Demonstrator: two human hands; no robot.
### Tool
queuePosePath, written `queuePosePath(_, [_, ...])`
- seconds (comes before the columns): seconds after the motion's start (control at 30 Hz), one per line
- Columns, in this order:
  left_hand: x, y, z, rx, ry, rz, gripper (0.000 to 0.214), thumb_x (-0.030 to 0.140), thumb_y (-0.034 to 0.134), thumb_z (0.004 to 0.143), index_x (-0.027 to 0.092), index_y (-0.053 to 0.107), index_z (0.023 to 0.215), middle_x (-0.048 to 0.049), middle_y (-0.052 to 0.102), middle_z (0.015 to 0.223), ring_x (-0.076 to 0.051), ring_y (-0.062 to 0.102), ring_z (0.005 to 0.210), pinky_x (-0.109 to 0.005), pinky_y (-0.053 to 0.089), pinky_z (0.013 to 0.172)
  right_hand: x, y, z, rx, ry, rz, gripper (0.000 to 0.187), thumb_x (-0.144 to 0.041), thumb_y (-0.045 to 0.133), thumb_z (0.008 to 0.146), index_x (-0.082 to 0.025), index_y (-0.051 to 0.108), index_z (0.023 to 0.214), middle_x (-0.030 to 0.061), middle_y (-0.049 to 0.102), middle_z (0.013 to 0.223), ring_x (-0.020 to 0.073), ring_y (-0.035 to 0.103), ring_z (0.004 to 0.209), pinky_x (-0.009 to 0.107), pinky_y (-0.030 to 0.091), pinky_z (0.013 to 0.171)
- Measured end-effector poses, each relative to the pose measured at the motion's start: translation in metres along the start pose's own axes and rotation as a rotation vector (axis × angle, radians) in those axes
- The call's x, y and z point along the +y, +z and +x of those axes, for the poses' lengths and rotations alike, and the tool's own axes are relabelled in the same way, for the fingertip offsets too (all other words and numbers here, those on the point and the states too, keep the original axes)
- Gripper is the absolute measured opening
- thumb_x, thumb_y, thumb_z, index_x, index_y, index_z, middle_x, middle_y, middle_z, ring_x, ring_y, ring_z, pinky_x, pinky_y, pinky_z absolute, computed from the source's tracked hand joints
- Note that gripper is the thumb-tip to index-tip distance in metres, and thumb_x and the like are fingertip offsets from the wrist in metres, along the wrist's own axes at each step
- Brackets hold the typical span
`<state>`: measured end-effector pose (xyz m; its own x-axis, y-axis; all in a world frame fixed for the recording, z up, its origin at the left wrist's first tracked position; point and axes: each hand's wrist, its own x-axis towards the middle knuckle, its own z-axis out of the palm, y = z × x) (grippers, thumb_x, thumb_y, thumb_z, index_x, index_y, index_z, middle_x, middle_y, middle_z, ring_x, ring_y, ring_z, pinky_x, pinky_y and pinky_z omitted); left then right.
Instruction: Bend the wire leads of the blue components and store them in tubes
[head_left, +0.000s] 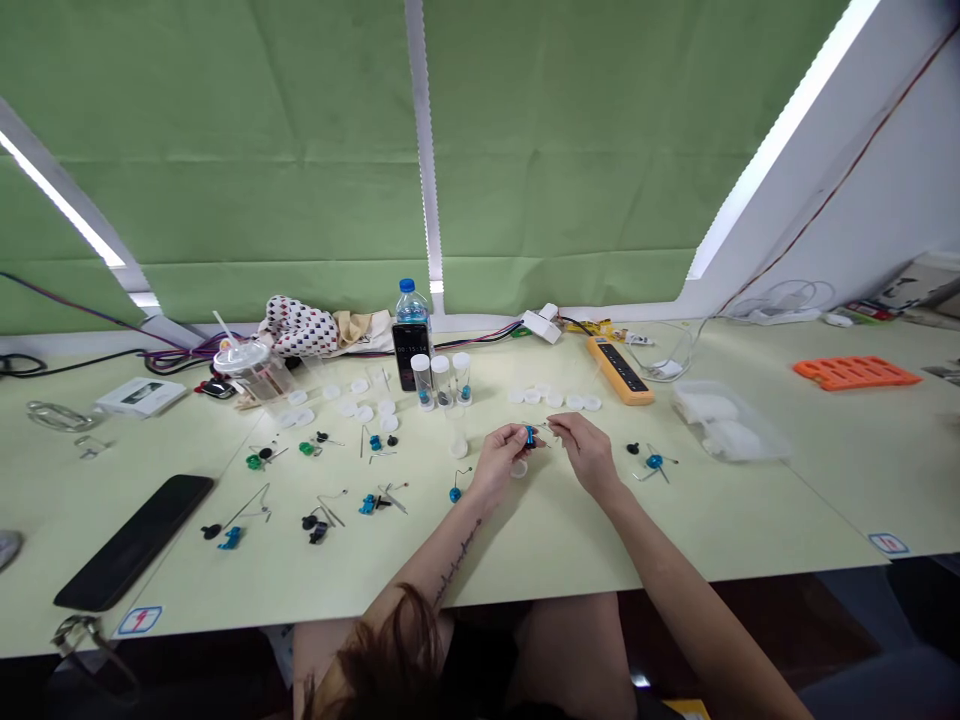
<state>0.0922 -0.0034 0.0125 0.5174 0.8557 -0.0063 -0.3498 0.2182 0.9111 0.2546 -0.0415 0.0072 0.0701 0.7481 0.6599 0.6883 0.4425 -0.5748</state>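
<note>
Both hands meet over the middle of the pale yellow-green table [570, 540]. The left hand [501, 462] pinches a small blue plastic piece [530, 436] between its fingertips, and the right hand [589, 450] closes on the thin metal wire end just beside that piece; whether the wire is joined to the piece is too small to tell.

Behind the hands stand 3 clear plastic vials with white caps [441, 380], each with something blue or dark at the bottom. To their left a black phone [409, 355] leans upright against a clear water bottle with a blue cap [409, 302]; its screen shows pale digits too small to read. Loose white round caps [553, 398] lie in a row past the hands, and more lie left of the vials.

Small blue, black and green pieces with bent wires [315, 505] are scattered across the left of the table. A yellow handheld meter [619, 370] lies to the right, an orange tray [855, 372] far right, and a long black flat case [135, 540] at the left edge. A corner sticker [139, 620] bears a red lightning mark.
</note>
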Motion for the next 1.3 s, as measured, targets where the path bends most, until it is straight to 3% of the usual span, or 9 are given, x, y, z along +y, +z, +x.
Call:
queuePosePath(0.2, [-0.002, 0.000, 0.001, 0.111, 0.094, 0.059, 0.031, 0.041, 0.064, 0.076, 0.014, 0.057, 0.091, -0.0063, 0.064, 0.094, -0.012, 0.063, 0.070, -0.028, 0.050, 0.075, -0.007, 0.006, 0.003, -0.164, 0.411, 0.325, 0.044, -0.057, 0.040, 0.087, -0.020, 0.062, 0.083, 0.0030, 0.059, 0.066, 0.0132, 0.052, 0.051, 0.026, 0.040, 0.047])
queuePosePath(0.37, [0.000, 0.004, 0.001, 0.099, 0.130, 0.126, 0.027, 0.034, 0.065, 0.074, 0.016, 0.056, 0.091, -0.0052, 0.064, 0.089, -0.016, 0.066, 0.072, -0.031, 0.052, 0.074, -0.006, 0.009, 0.004, -0.368, 0.709, 0.694, 0.061, -0.074, 0.040, 0.076, -0.016, 0.059, 0.071, 0.0035, 0.058, 0.058, 0.0110, 0.049, 0.045, 0.022, 0.033, 0.041])
queuePosePath(0.63, [0.000, 0.005, 0.000, 0.141, 0.245, 0.317, 0.014, 0.024, 0.058, 0.076, 0.016, 0.061, 0.087, -0.0033, 0.064, 0.076, -0.012, 0.057, 0.064, -0.026, 0.048, 0.067, -0.012, 0.007, 0.006, -0.375, 0.658, 0.679, 0.046, -0.062, 0.053, 0.078, -0.016, 0.059, 0.073, 0.0005, 0.056, 0.061, 0.0088, 0.046, 0.048, 0.021, 0.033, 0.044])
queuePosePath(0.73, [0.000, 0.003, 0.000, 0.183, 0.254, 0.316, 0.014, 0.024, 0.058, 0.076, 0.016, 0.062, 0.086, -0.0041, 0.063, 0.078, -0.013, 0.057, 0.067, -0.026, 0.047, 0.067, -0.014, 0.008, 0.007, -0.343, 0.663, 0.742, 0.038, -0.054, 0.064, 0.072, -0.018, 0.059, 0.082, 0.0010, 0.059, 0.070, 0.0105, 0.052, 0.058, 0.022, 0.040, 0.051])
queuePosePath(0.83, [-0.001, 0.002, 0.001, 0.212, 0.255, 0.283, 0.014, 0.024, 0.059, 0.075, 0.015, 0.063, 0.086, -0.0049, 0.064, 0.080, -0.013, 0.057, 0.069, -0.026, 0.046, 0.068, -0.016, 0.008, 0.006, -0.266, 0.697, 0.798, 0.043, -0.047, 0.073, 0.067, -0.021, 0.055, 0.096, 0.0020, 0.061, 0.084, 0.0133, 0.057, 0.070, 0.023, 0.044, 0.058])
queuePosePath(1.0, [-0.005, 0.001, 0.001, 0.209, 0.275, 0.261, 0.015, 0.021, 0.060, 0.074, 0.016, 0.064, 0.088, -0.0055, 0.065, 0.083, -0.014, 0.058, 0.075, -0.027, 0.046, 0.072, -0.018, 0.012, 0.002, -0.403, 0.791, 0.838, 0.048, -0.062, 0.051, 0.079, -0.015, 0.060, 0.084, 0.0062, 0.062, 0.073, 0.0130, 0.054, 0.055, 0.025, 0.039, 0.048])
queuePosePath(1.1, [-0.007, 0.000, 0.000, 0.233, 0.285, 0.250, 0.015, 0.021, 0.060, 0.074, 0.016, 0.065, 0.087, -0.0059, 0.064, 0.084, -0.014, 0.057, 0.075, -0.027, 0.045, 0.073, -0.017, 0.012, 0.001, -0.368, 0.787, 0.795, 0.043, -0.058, 0.058, 0.077, -0.016, 0.061, 0.076, 0.0044, 0.060, 0.066, 0.0121, 0.050, 0.051, 0.025, 0.037, 0.046])
queuePosePath(1.2, [-0.007, -0.001, 0.000, 0.263, 0.258, 0.171, 0.014, 0.022, 0.060, 0.074, 0.014, 0.063, 0.085, -0.0046, 0.063, 0.078, -0.012, 0.054, 0.065, -0.025, 0.044, 0.066, -0.015, 0.013, 0.001, -0.306, 0.786, 0.829, 0.038, -0.053, 0.068, 0.071, -0.019, 0.062, 0.088, 0.0071, 0.064, 0.084, 0.0158, 0.057, 0.066, 0.027, 0.044, 0.057])
queuePosePath(1.3, [-0.007, 0.000, -0.001, 0.257, 0.214, 0.088, 0.014, 0.022, 0.061, 0.073, 0.013, 0.062, 0.084, -0.0038, 0.061, 0.071, -0.011, 0.052, 0.059, -0.025, 0.044, 0.061, -0.012, 0.018, 0.000, -0.395, 0.911, 0.899, 0.049, -0.065, 0.055, 0.075, -0.018, 0.062, 0.087, 0.0094, 0.065, 0.079, 0.0174, 0.058, 0.062, 0.029, 0.044, 0.052])
